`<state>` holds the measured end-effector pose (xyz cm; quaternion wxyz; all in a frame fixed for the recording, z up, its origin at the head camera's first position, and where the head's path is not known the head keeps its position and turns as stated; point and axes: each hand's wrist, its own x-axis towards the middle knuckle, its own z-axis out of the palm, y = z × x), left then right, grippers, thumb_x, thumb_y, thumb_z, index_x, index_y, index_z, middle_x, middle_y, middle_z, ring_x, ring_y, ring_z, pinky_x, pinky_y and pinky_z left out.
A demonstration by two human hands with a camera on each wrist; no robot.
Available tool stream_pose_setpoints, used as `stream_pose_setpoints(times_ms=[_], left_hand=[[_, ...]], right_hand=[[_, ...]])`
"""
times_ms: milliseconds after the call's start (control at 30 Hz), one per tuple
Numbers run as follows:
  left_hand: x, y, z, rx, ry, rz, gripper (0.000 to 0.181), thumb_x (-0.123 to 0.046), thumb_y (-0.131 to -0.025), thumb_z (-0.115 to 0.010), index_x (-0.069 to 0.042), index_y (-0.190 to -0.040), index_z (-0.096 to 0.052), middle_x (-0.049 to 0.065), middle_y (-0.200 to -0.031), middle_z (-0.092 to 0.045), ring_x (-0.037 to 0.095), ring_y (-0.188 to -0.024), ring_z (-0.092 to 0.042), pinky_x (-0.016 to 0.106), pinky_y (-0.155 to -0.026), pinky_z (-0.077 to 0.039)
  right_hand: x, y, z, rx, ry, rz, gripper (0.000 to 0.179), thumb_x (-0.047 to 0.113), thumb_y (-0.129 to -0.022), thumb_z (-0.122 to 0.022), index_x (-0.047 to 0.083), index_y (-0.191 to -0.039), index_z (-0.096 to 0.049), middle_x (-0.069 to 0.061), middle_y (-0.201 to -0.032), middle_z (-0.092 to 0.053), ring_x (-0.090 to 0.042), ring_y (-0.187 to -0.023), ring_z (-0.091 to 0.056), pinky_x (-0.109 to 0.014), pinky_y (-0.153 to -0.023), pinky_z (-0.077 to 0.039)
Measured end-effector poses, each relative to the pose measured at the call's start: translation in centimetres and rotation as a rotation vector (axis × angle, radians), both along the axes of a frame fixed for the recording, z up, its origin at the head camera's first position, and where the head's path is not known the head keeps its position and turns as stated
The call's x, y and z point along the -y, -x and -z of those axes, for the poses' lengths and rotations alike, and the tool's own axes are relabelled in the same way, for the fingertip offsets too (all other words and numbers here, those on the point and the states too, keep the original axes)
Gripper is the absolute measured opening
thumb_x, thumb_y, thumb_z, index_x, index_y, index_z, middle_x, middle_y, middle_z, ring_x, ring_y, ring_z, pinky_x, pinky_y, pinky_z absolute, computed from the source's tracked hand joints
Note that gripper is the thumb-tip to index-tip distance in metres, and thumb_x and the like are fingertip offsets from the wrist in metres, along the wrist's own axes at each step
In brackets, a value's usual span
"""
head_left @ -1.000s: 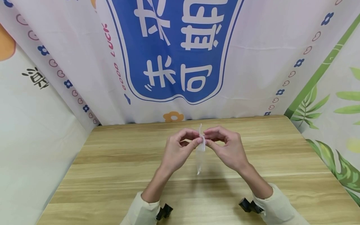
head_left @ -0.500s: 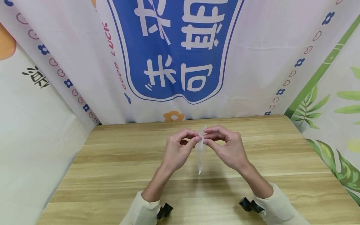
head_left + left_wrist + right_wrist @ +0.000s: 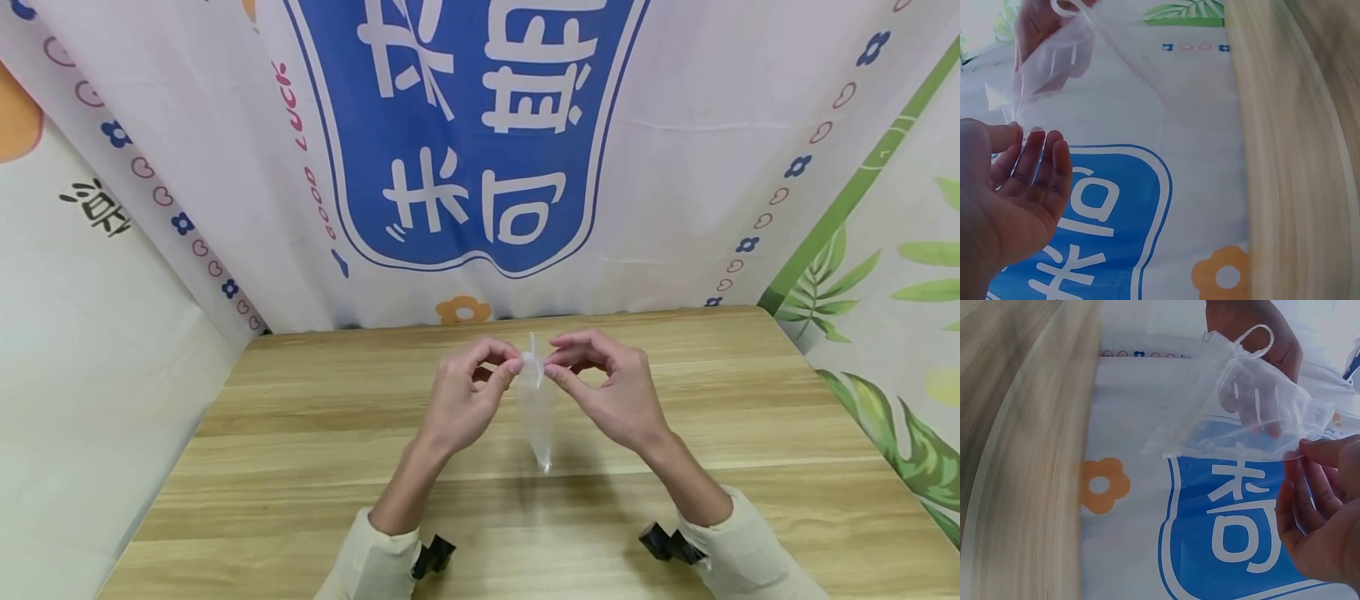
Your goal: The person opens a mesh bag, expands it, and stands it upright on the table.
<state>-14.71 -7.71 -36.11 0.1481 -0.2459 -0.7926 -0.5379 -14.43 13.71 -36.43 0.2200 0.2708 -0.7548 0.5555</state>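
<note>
A small sheer white mesh drawstring bag (image 3: 536, 417) hangs between my two hands above the table. My left hand (image 3: 467, 398) pinches its upper part between thumb and index finger; in the left wrist view the other fingers of the left hand (image 3: 1022, 194) stay loosely bent. From the opposite side my right hand (image 3: 617, 392) pinches it the same way. A white cord loop (image 3: 1266, 339) sticks out from the bag (image 3: 1254, 406) in the right wrist view. Through the thin mesh, the left hand shows behind it. No contents are visible in the bag.
Beneath the hands lies a wood-grain table (image 3: 315, 450). A printed white curtain (image 3: 675, 192) with a blue panel (image 3: 472, 125) hangs along its back edge. Black wrist devices (image 3: 433, 557) sit at both cuffs.
My left hand has shifted slightly left, widening the gap between the hands. The bag now faces the head view more broadly, its lower end swung a little right.
</note>
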Motion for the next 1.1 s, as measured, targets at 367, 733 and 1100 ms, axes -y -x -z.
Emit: stream_pose_setpoints(times_ms=[367, 733, 1100], left_hand=[[0.90, 0.15, -0.48, -0.130, 0.145, -0.011, 0.006, -0.008, -0.105, -0.067, -0.002, -0.105, -0.070, 0.013, -0.102, -0.077, 0.023, -0.092, -0.073, 0.030, -0.070, -0.064], [0.65, 0.03, -0.50, -0.128, 0.163, 0.015, 0.006, -0.009, -0.105, -0.068, -0.003, -0.106, -0.070, 0.010, -0.102, -0.076, 0.020, -0.090, -0.072, 0.029, -0.071, -0.065], [0.08, -0.09, -0.13, -0.128, 0.131, 0.065, 0.004, -0.008, -0.105, -0.066, -0.006, -0.103, -0.069, 0.008, -0.102, -0.074, 0.019, -0.093, -0.071, 0.031, -0.074, -0.065]], right_hand=[[-0.30, 0.24, -0.05, -0.048, -0.006, 0.013, 0.027, -0.011, -0.086, -0.082, -0.001, -0.110, -0.074, -0.011, -0.091, -0.081, -0.005, -0.080, -0.073, -0.017, -0.076, -0.061], [-0.20, 0.08, -0.08, 0.036, -0.030, -0.045, 0.040, -0.006, -0.084, -0.087, 0.003, -0.121, -0.073, -0.010, -0.102, -0.080, -0.011, -0.090, -0.075, -0.022, -0.080, -0.063], [0.44, -0.18, 0.19, 0.038, -0.001, -0.016, 0.032, -0.009, -0.085, -0.085, 0.000, -0.113, -0.073, -0.010, -0.092, -0.080, -0.005, -0.082, -0.074, -0.019, -0.077, -0.062]])
